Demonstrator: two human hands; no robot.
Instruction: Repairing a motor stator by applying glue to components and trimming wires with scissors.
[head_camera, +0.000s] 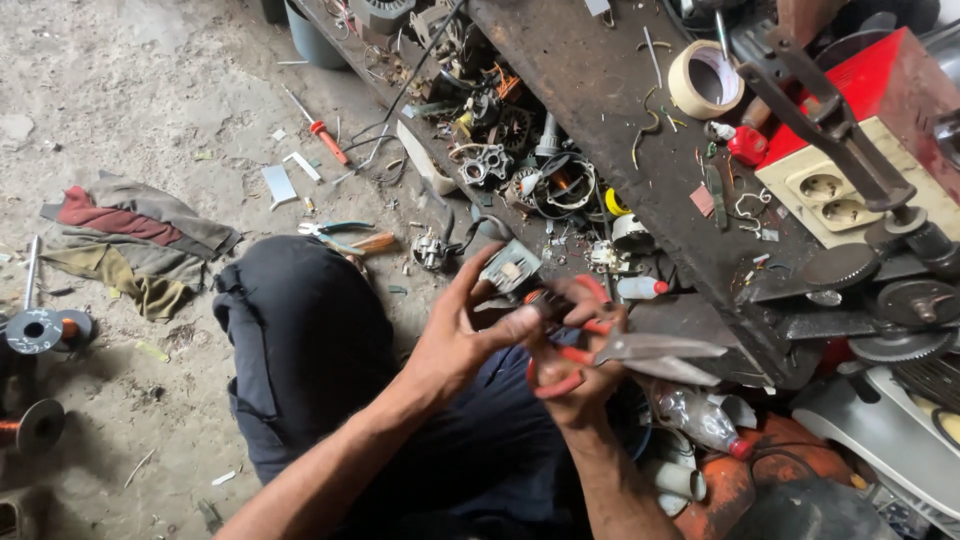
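Left hand (455, 345): pinching small grey metal part (510, 268) | Right hand (580, 375): clenched on red-handled steel scissors (625, 350) | Both below dark workbench (600, 90).

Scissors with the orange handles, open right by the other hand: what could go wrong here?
1. The scissors in the right hand have bare blades close to the left hand, so a slip could cut its fingers.
2. The small grey part is only pinched at fingertips; it could drop among the motor parts below.
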